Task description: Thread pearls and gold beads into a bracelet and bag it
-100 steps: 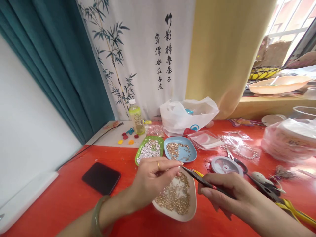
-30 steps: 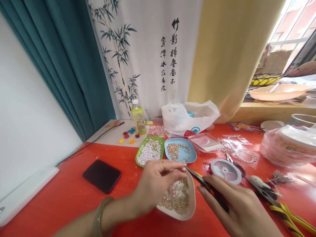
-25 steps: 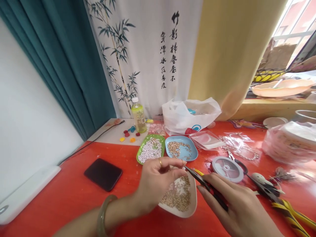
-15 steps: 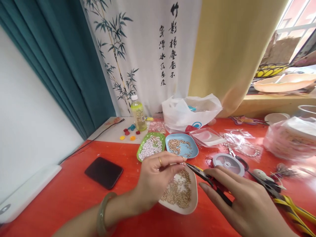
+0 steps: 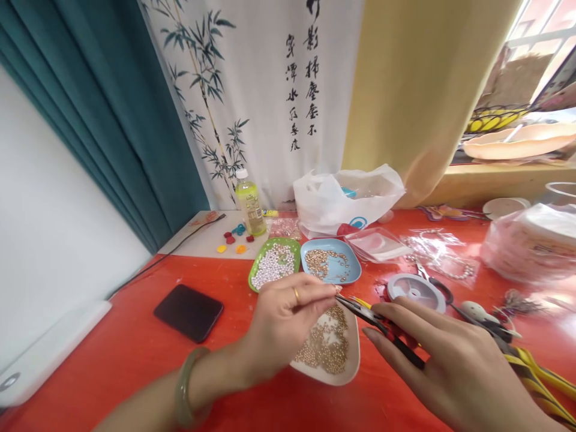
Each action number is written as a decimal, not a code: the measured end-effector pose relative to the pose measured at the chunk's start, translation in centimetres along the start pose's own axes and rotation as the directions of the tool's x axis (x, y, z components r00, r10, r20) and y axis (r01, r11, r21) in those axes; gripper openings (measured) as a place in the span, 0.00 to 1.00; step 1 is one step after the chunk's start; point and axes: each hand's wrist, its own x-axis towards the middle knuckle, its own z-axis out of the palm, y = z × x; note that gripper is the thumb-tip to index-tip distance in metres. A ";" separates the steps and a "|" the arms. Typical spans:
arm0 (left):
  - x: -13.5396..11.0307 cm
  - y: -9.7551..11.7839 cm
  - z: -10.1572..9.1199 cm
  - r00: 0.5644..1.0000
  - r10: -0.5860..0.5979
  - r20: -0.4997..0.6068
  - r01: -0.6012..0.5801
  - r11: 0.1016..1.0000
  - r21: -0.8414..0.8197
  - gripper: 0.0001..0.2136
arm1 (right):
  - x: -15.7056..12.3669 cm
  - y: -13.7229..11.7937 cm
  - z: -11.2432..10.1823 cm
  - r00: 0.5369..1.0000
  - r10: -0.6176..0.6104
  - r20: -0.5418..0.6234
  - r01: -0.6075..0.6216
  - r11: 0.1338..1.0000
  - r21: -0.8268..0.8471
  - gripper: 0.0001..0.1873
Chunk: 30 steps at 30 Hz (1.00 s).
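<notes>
My left hand (image 5: 288,321) is pinched at the fingertips around something too small to make out, above a white tray (image 5: 352,366) of small gold beads (image 5: 321,354). In my right hand (image 5: 450,354) is a pair of needle-nose pliers (image 5: 366,315), gripped by its dark handles. The plier tips meet the left fingertips, so what lies between the jaws is hidden. Behind the hands sit a green tray (image 5: 294,247) of white pearl beads (image 5: 269,273) and a blue tray (image 5: 353,273) of larger gold beads (image 5: 318,264).
To the left lies a black phone (image 5: 188,312). A wire spool (image 5: 416,293), scissors (image 5: 422,271) and yellow-black pliers (image 5: 535,378) are on the right. Farther back stand a yellow-green bottle (image 5: 251,207) and a white plastic bag (image 5: 333,201).
Both hands stay together over the tray, with the pliers still at the left fingertips. The plier handles look slightly shifted, and the whole view has tilted a little downward.
</notes>
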 end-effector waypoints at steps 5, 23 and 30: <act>0.0 0.0 0.0 1.000 -0.008 -0.013 0.008 1.000 0.009 0.07 | -0.1 0.1 0.1 1.000 -0.004 0.004 0.004 1.000 0.002 0.12; 0.3 0.1 -0.2 0.997 -0.072 0.033 0.068 0.992 0.107 0.07 | 0.1 -0.1 -0.2 0.999 0.001 0.037 -0.002 1.000 0.023 0.14; 0.4 -0.1 -0.4 0.996 -0.032 0.088 0.018 0.988 0.151 0.07 | 0.1 -0.1 -0.2 0.998 -0.003 0.062 -0.001 0.997 0.071 0.12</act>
